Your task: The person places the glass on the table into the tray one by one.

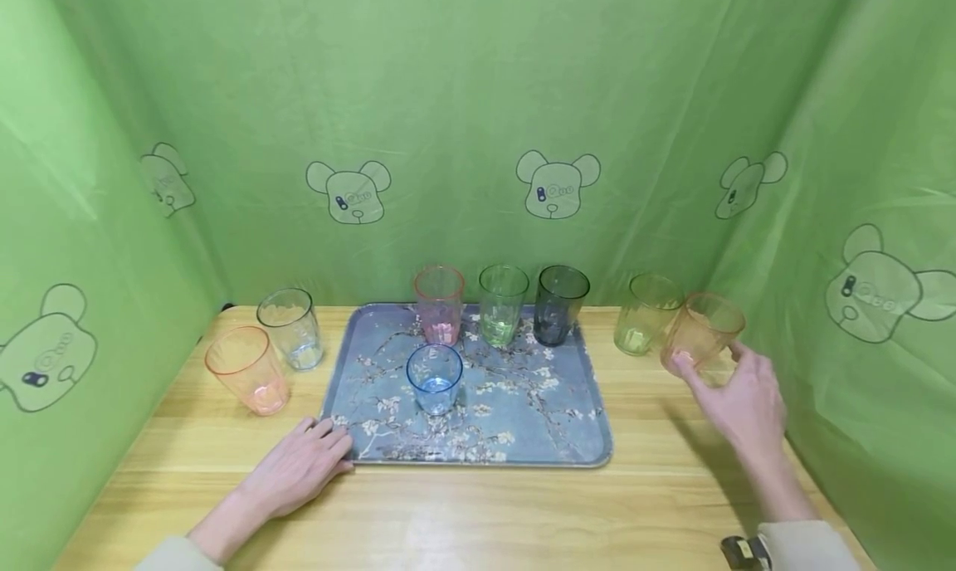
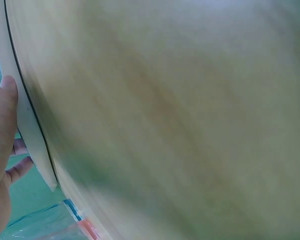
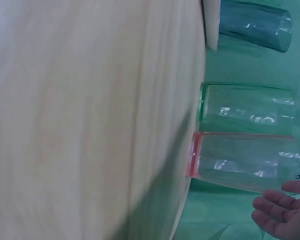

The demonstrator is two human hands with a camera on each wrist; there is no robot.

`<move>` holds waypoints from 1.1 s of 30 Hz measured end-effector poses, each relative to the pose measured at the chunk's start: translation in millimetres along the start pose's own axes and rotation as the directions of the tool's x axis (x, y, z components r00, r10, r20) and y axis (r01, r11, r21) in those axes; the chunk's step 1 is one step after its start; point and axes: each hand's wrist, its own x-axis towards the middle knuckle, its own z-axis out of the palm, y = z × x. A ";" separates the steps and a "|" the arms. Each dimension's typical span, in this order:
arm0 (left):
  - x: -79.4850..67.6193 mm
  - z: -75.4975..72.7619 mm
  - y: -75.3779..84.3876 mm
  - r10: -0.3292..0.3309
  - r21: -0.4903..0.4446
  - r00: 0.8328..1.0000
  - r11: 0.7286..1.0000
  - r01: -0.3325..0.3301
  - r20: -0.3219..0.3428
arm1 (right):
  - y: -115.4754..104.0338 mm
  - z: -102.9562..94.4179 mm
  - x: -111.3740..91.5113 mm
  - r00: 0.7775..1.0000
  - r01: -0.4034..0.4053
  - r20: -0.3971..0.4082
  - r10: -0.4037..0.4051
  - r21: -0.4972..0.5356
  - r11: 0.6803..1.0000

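My left hand (image 1: 308, 463) grips the front left corner of the blue floral tray (image 1: 515, 438); in the left wrist view its thumb (image 2: 9, 92) lies against the tray's edge and two fingertips show beyond it. On the right, my right hand (image 1: 743, 401) is beside an upright orange glass (image 1: 702, 326), thumb near its lower front and fingers spread by its right side. The right wrist view shows these fingers (image 3: 277, 207) loosely bent at that glass's upper end, its base on the table. A yellow-green glass (image 1: 648, 314) stands just left of the orange one.
A red glass (image 1: 441, 305), a green glass (image 1: 502, 305) and a dark grey glass (image 1: 558, 305) line the tray's back; a blue glass (image 1: 436, 384) stands farther forward. Left of the tray are another orange glass (image 1: 250, 376) and a dark-rimmed clear glass (image 1: 295, 330). Green curtains (image 1: 448, 98) enclose the table.
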 end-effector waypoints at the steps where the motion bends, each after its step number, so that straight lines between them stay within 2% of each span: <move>1: -0.2 -0.1 0.1 0.000 0.001 1.000 1.000 0.000 0.000 | 0.9 0.7 1.2 1.000 -0.010 0.003 0.010 -0.008 1.000; 7: -0.1 -0.1 -0.3 0.006 0.003 1.000 1.000 -0.006 -0.010 | 5.7 3.3 11.4 0.998 -0.054 0.031 0.056 -0.082 0.995; 21: 0.2 1.3 0.1 -0.003 0.001 1.000 1.000 0.003 0.002 | 14.1 6.6 35.0 0.989 -0.084 0.109 0.100 -0.142 0.986; 33: -0.3 1.7 -0.5 0.003 0.005 1.000 1.000 -0.003 -0.007 | 19.0 12.1 49.4 0.993 -0.070 0.085 0.083 -0.145 0.987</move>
